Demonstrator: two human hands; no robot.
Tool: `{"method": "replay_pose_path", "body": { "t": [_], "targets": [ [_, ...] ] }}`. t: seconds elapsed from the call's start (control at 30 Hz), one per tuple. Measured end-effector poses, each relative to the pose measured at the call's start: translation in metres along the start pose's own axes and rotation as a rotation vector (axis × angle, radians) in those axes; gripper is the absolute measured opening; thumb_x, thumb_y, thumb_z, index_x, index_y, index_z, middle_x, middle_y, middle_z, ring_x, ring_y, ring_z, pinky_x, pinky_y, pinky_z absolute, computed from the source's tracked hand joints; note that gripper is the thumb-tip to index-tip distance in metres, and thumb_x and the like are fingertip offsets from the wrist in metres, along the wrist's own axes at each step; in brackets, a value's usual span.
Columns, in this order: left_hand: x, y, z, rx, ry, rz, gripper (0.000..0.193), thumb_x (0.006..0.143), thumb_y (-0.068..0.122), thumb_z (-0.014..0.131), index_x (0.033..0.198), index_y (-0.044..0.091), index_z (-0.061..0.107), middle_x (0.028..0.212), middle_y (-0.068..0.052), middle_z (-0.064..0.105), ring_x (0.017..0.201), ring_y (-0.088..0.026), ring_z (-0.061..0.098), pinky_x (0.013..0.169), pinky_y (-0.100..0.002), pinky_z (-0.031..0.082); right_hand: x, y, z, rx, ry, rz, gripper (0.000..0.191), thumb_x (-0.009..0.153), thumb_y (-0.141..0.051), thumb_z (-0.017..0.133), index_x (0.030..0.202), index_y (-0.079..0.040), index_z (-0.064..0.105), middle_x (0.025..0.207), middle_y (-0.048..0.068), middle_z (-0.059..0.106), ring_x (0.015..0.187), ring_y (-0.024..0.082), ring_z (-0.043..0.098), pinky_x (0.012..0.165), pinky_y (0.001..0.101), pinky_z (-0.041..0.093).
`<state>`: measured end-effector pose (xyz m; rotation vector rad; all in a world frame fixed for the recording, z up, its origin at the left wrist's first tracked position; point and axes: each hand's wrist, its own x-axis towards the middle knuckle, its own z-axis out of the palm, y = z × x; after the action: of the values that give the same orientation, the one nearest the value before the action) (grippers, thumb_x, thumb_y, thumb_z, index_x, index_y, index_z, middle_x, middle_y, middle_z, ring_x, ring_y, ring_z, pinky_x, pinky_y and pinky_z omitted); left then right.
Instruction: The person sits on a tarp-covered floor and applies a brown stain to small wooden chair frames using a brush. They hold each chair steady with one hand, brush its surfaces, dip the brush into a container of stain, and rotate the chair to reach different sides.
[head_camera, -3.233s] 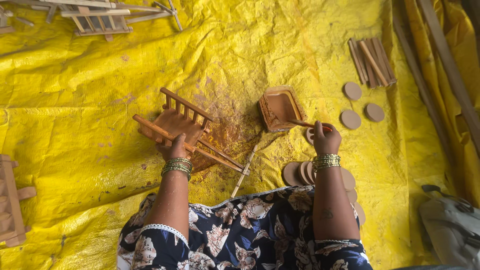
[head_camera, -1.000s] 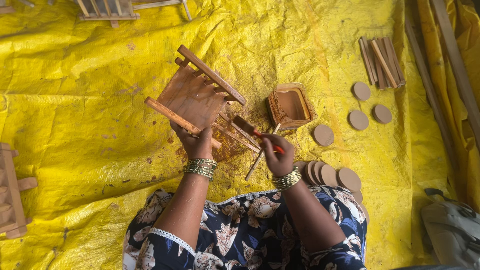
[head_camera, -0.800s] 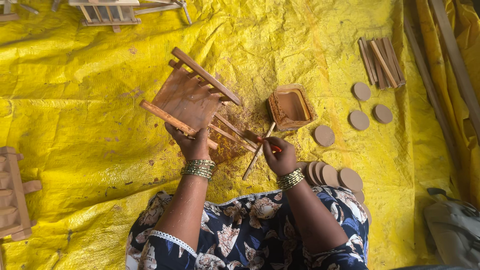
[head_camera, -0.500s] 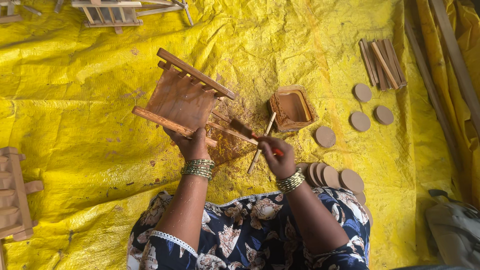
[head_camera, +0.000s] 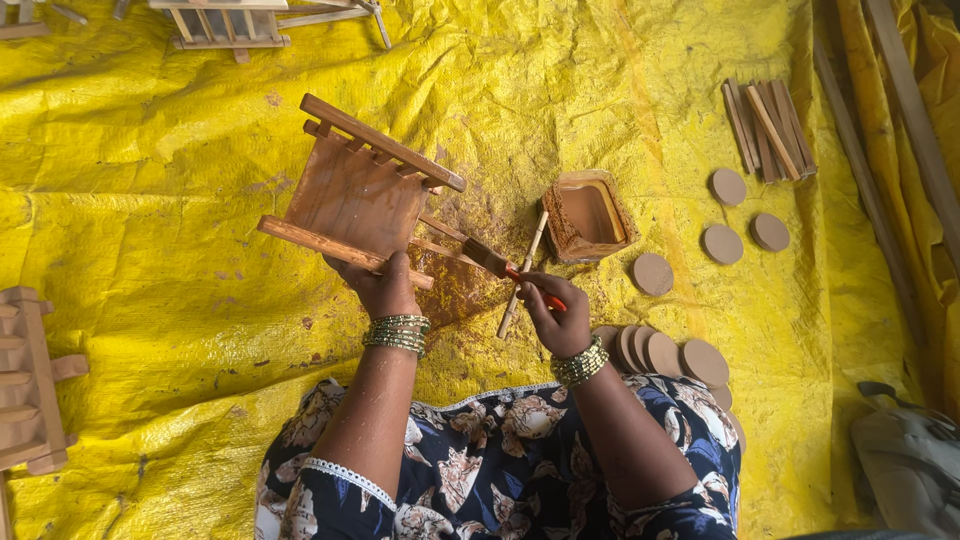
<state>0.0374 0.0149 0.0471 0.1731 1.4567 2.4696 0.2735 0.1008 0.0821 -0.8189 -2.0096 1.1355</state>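
Observation:
My left hand (head_camera: 381, 289) grips the lower rail of a small brown-stained wooden frame (head_camera: 355, 195) with slatted sides, held tilted above the yellow tarp (head_camera: 150, 180). My right hand (head_camera: 556, 313) holds a red-handled paintbrush (head_camera: 500, 264) whose bristles touch the frame's right lower edge. A small tub of brown stain (head_camera: 590, 215) sits on the tarp just right of the brush. A thin wooden stick (head_camera: 522, 276) lies between the tub and my right hand.
Several wooden discs (head_camera: 650, 350) lie overlapped by my right knee, with others (head_camera: 740, 215) further right. A bundle of wooden slats (head_camera: 768, 128) lies at top right. Unstained wooden frames sit at the left edge (head_camera: 30, 380) and top (head_camera: 225, 22). A grey bag (head_camera: 905, 460) is at lower right.
My right hand moved from beside the stain tub to the frame, bringing the brush against it. My left hand lifted and tilted the frame, then shifted it slightly left.

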Motion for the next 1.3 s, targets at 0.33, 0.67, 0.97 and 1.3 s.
{"method": "replay_pose_path", "body": {
  "t": [0.33, 0.67, 0.97, 1.3],
  "targets": [
    [0.001, 0.008, 0.005, -0.048, 0.088, -0.179, 0.112, 0.065, -0.004, 0.056, 0.160, 0.010, -0.003, 0.155, -0.018, 0.031, 0.134, -0.029, 0.047, 0.107, -0.045, 0.049, 0.002, -0.003, -0.017, -0.248, 0.049, -0.002, 0.018, 0.098, -0.015, 0.066, 0.108, -0.004, 0.076, 0.090, 0.011, 0.079, 0.076, 0.016, 0.076, 0.066, 0.0301, 0.062],
    [-0.013, -0.027, 0.000, -0.072, -0.088, -0.014, 0.103, 0.079, -0.004, 0.059, 0.165, 0.006, 0.004, 0.162, -0.017, 0.032, 0.144, -0.025, 0.042, 0.120, -0.035, 0.038, 0.004, -0.015, 0.019, -0.063, -0.016, 0.065, 0.019, 0.100, -0.013, 0.064, 0.112, -0.002, 0.074, 0.090, 0.012, 0.078, 0.076, 0.016, 0.076, 0.069, 0.0292, 0.063],
    [-0.010, -0.015, -0.001, -0.008, -0.020, -0.081, 0.109, 0.076, -0.003, 0.058, 0.165, 0.009, -0.004, 0.161, -0.017, 0.032, 0.139, -0.026, 0.045, 0.116, -0.035, 0.040, 0.004, -0.035, 0.005, -0.256, 0.031, -0.116, 0.016, 0.098, -0.015, 0.068, 0.106, -0.005, 0.077, 0.086, 0.012, 0.080, 0.073, 0.018, 0.076, 0.066, 0.0315, 0.062],
    [-0.003, -0.009, -0.003, -0.042, -0.017, -0.051, 0.110, 0.075, -0.005, 0.059, 0.164, 0.008, -0.004, 0.165, -0.017, 0.025, 0.144, -0.026, 0.041, 0.119, -0.037, 0.039, 0.003, -0.013, -0.001, -0.243, 0.001, 0.048, 0.020, 0.098, -0.015, 0.066, 0.112, -0.004, 0.074, 0.098, 0.014, 0.077, 0.086, 0.021, 0.079, 0.075, 0.0314, 0.065]
  ]
}}
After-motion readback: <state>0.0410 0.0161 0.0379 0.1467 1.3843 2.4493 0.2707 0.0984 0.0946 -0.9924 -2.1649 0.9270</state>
